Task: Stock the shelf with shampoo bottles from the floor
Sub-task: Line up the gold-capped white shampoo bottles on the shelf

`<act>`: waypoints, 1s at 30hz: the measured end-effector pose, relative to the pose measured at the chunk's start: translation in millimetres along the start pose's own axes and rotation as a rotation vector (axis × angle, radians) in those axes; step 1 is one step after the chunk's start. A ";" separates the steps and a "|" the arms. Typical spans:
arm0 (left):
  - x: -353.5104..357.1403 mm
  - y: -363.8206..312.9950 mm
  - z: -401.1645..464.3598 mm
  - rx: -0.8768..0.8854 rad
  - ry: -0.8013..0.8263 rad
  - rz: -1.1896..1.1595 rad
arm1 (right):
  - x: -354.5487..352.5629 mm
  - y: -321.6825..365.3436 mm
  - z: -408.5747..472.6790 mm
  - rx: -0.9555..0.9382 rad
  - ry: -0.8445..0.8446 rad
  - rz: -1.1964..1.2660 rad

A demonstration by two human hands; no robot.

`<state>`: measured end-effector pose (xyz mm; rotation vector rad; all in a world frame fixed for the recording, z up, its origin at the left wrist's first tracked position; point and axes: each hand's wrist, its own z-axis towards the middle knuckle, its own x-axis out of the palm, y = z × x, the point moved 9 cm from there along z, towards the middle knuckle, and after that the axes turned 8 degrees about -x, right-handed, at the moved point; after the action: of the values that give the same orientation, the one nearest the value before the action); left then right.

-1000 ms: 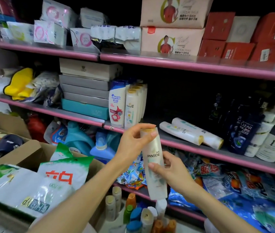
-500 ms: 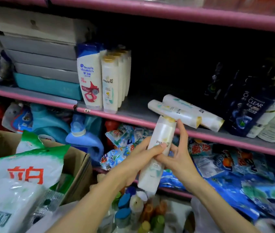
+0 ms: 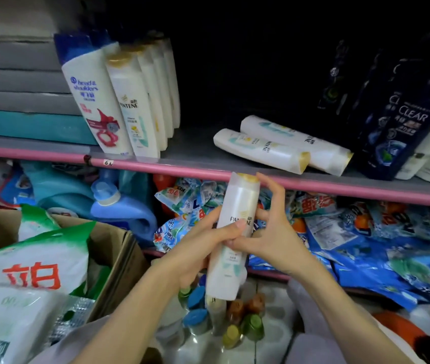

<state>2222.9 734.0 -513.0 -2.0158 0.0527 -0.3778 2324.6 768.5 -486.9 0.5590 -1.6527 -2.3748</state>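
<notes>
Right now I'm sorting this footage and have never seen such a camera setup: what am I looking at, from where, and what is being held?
There is no machine here. A camera worn on a person's head looks forward and down at their own two bare hands. The left hand grips a white Pantene bottle with a gold cap, and the right hand steadies it from the other side, just below the pink shelf edge. On that shelf a row of bottles stands upright, two Pantene bottles lie on their sides, and dark Clear bottles stand to the right. More bottle caps show on the floor below.
</notes>
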 end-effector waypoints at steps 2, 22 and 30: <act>-1.8 -0.2 -1.6 -0.006 0.009 0.019 | 3.0 2.7 0.1 -0.012 0.007 -0.001; -1.0 -25.4 -4.0 0.074 -0.036 -0.047 | 2.3 7.1 -12.8 0.010 -0.198 0.094; -17.2 -110.4 0.0 0.433 -0.084 -0.084 | -3.5 48.4 49.0 -0.030 -0.157 -0.109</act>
<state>2192.6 788.4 -420.2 -1.6057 -0.1553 -0.3250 2304.9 794.4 -426.2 0.4805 -1.6858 -2.5773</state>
